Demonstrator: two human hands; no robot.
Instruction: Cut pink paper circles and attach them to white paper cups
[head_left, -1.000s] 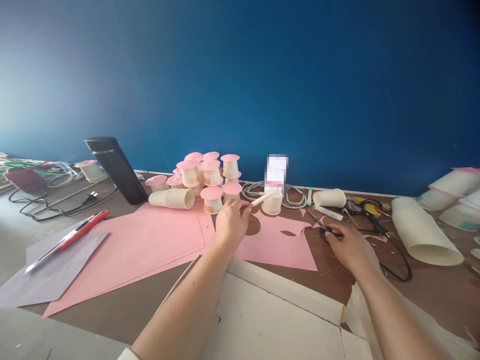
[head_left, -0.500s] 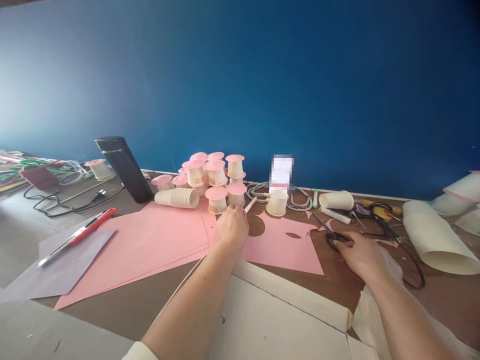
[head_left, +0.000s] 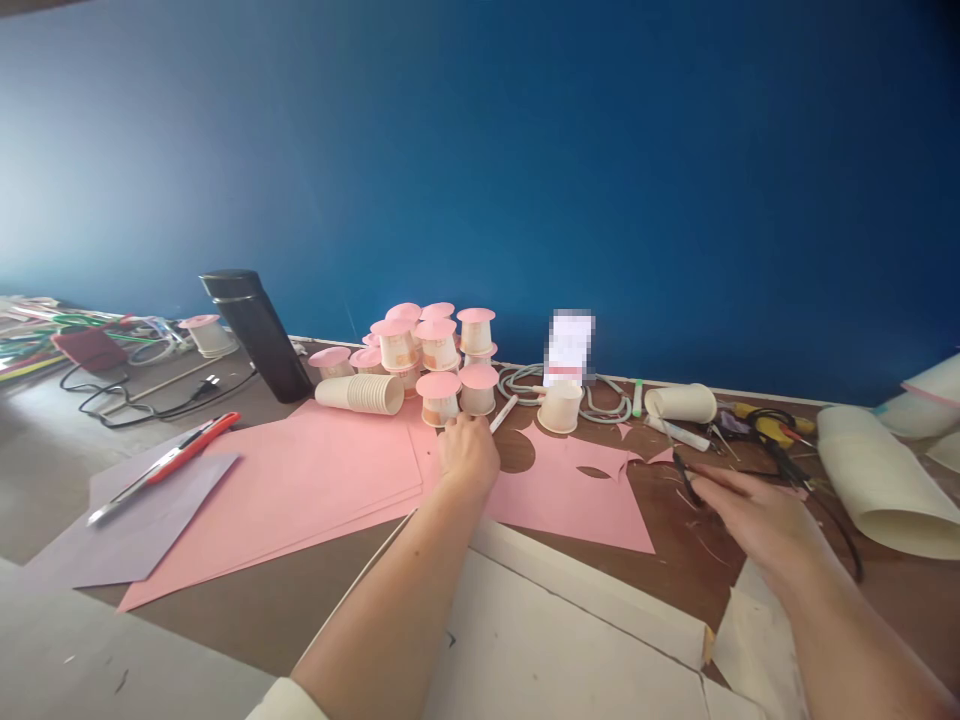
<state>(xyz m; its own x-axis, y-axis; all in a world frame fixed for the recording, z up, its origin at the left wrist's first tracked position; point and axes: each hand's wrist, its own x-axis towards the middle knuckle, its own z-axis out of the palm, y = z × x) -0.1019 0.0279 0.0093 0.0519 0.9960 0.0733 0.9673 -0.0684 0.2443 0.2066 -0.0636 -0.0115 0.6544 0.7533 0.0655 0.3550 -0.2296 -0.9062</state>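
My left hand [head_left: 469,455] rests on the pink paper sheets [head_left: 315,480], fingers curled, at the near end of a white pen [head_left: 504,411] that lies low across the table. Just beyond it stands a cluster of paper cups with pink round tops [head_left: 439,350]. My right hand [head_left: 754,510] is closed on black scissors [head_left: 686,478], raised a little above the brown table [head_left: 675,560], right of a pink sheet with round holes cut in it [head_left: 570,485].
A black flask [head_left: 259,335] leans at the back left, beside a stack of cups lying on its side [head_left: 360,393]. A red utility knife [head_left: 161,467] lies on grey paper. Cables, tools and rolled white paper [head_left: 881,480] crowd the right. White board [head_left: 540,640] lies nearest me.
My left hand has lowered the white pen from mid-air down to the table. My right hand has closed on the scissors and lifted them off the table, drawing back towards me.
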